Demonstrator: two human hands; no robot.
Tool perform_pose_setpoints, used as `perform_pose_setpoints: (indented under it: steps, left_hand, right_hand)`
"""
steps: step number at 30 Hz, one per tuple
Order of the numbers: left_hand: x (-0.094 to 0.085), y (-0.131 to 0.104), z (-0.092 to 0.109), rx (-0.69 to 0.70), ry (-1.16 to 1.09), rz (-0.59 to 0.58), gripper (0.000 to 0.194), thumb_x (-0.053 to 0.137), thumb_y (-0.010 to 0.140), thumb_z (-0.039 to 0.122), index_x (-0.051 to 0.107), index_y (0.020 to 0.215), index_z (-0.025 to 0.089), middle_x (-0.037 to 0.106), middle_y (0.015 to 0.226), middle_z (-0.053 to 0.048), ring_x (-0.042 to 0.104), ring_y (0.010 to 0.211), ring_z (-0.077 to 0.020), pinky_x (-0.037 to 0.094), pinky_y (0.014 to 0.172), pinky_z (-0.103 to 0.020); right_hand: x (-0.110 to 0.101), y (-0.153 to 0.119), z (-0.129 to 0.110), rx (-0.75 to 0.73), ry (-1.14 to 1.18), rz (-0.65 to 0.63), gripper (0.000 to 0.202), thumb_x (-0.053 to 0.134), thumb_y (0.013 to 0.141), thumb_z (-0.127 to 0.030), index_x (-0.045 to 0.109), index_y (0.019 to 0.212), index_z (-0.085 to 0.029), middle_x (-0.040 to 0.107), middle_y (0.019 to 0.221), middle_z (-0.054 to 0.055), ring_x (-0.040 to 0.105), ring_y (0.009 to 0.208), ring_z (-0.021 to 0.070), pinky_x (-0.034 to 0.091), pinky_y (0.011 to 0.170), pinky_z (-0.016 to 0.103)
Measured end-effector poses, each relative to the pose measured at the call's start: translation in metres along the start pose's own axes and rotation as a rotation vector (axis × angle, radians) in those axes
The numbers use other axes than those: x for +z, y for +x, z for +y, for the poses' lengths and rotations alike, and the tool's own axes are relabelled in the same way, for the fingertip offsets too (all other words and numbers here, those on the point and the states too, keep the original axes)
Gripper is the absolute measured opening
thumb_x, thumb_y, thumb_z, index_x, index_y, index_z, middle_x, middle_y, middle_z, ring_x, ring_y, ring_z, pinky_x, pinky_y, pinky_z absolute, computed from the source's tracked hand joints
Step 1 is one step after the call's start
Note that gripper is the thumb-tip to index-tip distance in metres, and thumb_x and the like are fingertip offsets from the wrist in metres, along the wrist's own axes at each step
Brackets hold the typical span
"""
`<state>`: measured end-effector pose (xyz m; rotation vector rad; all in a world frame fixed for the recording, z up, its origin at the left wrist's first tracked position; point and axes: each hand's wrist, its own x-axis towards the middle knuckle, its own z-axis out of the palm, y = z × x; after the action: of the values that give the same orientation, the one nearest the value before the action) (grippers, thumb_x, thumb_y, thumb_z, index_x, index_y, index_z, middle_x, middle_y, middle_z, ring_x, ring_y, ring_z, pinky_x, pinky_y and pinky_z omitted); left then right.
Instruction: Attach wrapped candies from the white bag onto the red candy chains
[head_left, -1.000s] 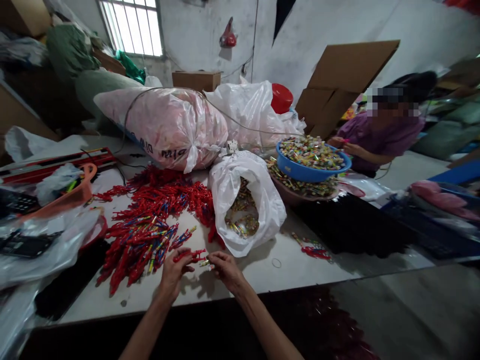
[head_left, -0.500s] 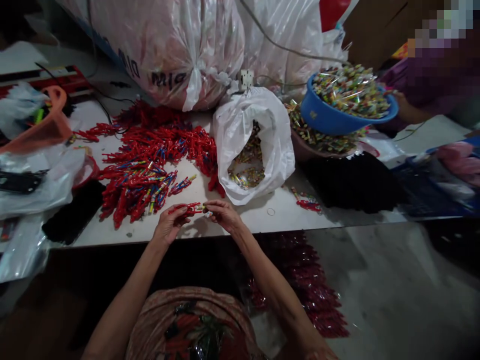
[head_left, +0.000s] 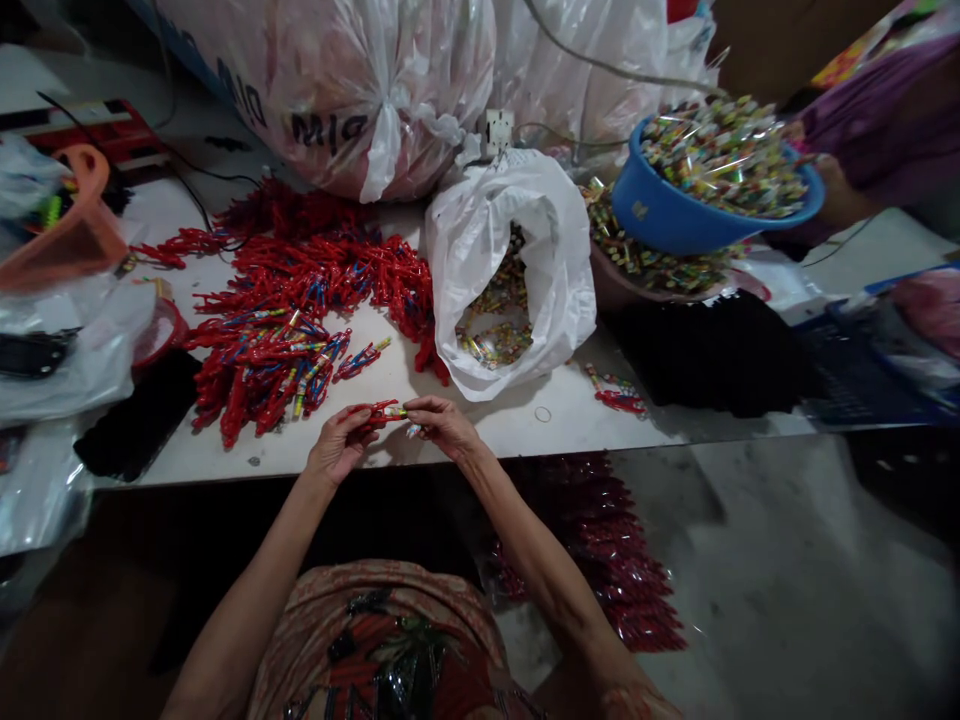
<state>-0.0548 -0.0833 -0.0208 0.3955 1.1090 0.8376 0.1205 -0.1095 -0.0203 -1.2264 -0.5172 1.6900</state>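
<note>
My left hand (head_left: 339, 444) grips a small red plastic piece (head_left: 373, 411) just above the near edge of the white table (head_left: 480, 425). My right hand (head_left: 444, 424) pinches a small wrapped candy (head_left: 406, 414) against the end of that red piece. Both hands meet in front of me. To the left lies a big pile of red pieces (head_left: 300, 300), some with coloured candies in them. An open white plastic bag (head_left: 517, 270) with several wrapped candies inside stands right behind my hands.
A blue bowl (head_left: 675, 215) heaped with candies sits at the back right, with another person's arm (head_left: 840, 190) beside it. Large tied plastic sacks (head_left: 337, 80) fill the back. An orange scoop (head_left: 67, 235) and plastic bags lie left. Red pieces (head_left: 600, 560) cover the floor below.
My head has tilted down, so the table sits higher in view and my lap shows. My hands stay together on the red piece and candy.
</note>
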Motion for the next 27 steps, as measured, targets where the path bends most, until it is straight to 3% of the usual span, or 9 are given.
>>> perform_pose_setpoints:
  steps: [4,7,9,12,15,18,21,24,27]
  left_hand:
    - [-0.007,0.005,-0.003,0.222,0.128,0.061,0.037,0.084,0.048,0.026,0.064,0.075,0.012,0.07,0.067,-0.005,0.067,0.06,-0.0178,0.053,0.053,-0.025]
    - [-0.014,0.007,0.004,0.306,0.226,0.086,0.044,0.084,0.045,0.036,0.065,0.076,0.012,0.068,0.066,-0.005,0.066,0.059,-0.0184,0.052,0.054,-0.028]
    - [-0.02,0.007,0.02,0.427,0.389,0.136,0.04,0.08,0.053,0.04,0.066,0.079,0.014,0.067,0.067,-0.004,0.065,0.061,-0.019,0.052,0.058,-0.03]
    - [-0.023,0.008,0.058,0.848,0.793,0.34,0.03,0.068,0.07,0.039,0.067,0.09,0.017,0.07,0.089,-0.007,0.066,0.088,-0.0231,0.051,0.081,-0.037]
    - [-0.002,0.021,0.091,1.141,1.219,0.463,0.027,0.058,0.08,0.032,0.066,0.101,0.017,0.063,0.118,-0.013,0.054,0.117,-0.0278,0.038,0.101,-0.043]
    - [0.045,0.048,0.088,1.033,1.624,0.169,0.022,0.05,0.085,0.024,0.066,0.097,0.016,0.065,0.11,-0.014,0.057,0.11,-0.0281,0.039,0.096,-0.041]
    - [0.095,0.07,0.054,0.767,1.812,-0.065,0.022,0.05,0.086,0.024,0.066,0.096,0.014,0.065,0.104,-0.016,0.06,0.103,-0.0294,0.041,0.087,-0.038]
    - [0.121,0.084,0.025,0.677,1.733,-0.018,0.028,0.051,0.087,0.03,0.063,0.106,0.012,0.062,0.112,-0.021,0.059,0.106,-0.0324,0.041,0.085,-0.039]
    - [0.12,0.091,0.015,0.65,1.65,0.06,0.026,0.05,0.087,0.027,0.061,0.106,0.014,0.063,0.111,-0.019,0.059,0.106,-0.0311,0.041,0.083,-0.036]
  right_hand:
    - [0.007,0.003,0.002,-0.153,-0.199,0.09,0.022,0.08,0.052,-0.029,0.072,0.068,-0.017,0.058,0.05,-0.004,0.044,0.044,0.0053,0.033,0.044,0.019]
    - [0.014,0.007,0.0,-0.168,-0.225,0.078,0.027,0.08,0.053,-0.029,0.073,0.076,-0.017,0.061,0.056,-0.003,0.046,0.044,0.0052,0.034,0.044,0.019]
    - [0.015,0.011,-0.003,-0.154,-0.187,0.057,0.038,0.081,0.052,-0.028,0.073,0.087,-0.018,0.066,0.068,-0.002,0.048,0.044,0.0045,0.034,0.043,0.019]
    - [0.008,0.014,-0.005,-0.158,-0.144,0.099,0.04,0.08,0.053,-0.03,0.071,0.09,-0.018,0.069,0.075,0.0,0.051,0.045,0.0047,0.034,0.042,0.018]
    - [-0.001,0.015,-0.002,-0.114,-0.102,0.132,0.032,0.079,0.054,-0.034,0.07,0.078,-0.015,0.066,0.062,0.0,0.052,0.045,0.0067,0.037,0.044,0.019]
    - [-0.005,0.01,0.006,-0.078,-0.06,0.122,0.033,0.081,0.05,-0.031,0.068,0.075,-0.014,0.065,0.06,0.0,0.054,0.047,0.0084,0.041,0.048,0.021]
    - [-0.007,0.0,0.015,-0.082,-0.079,0.125,0.03,0.079,0.052,-0.029,0.067,0.076,-0.014,0.066,0.061,0.001,0.057,0.049,0.0098,0.042,0.05,0.022]
    - [-0.015,-0.013,0.021,-0.08,-0.147,0.143,0.028,0.077,0.055,-0.03,0.067,0.076,-0.014,0.064,0.057,0.0,0.057,0.048,0.0102,0.041,0.05,0.022]
    - [-0.027,-0.023,0.02,-0.074,-0.182,0.158,0.029,0.077,0.056,-0.031,0.067,0.076,-0.014,0.063,0.054,-0.001,0.055,0.046,0.0092,0.041,0.05,0.022]
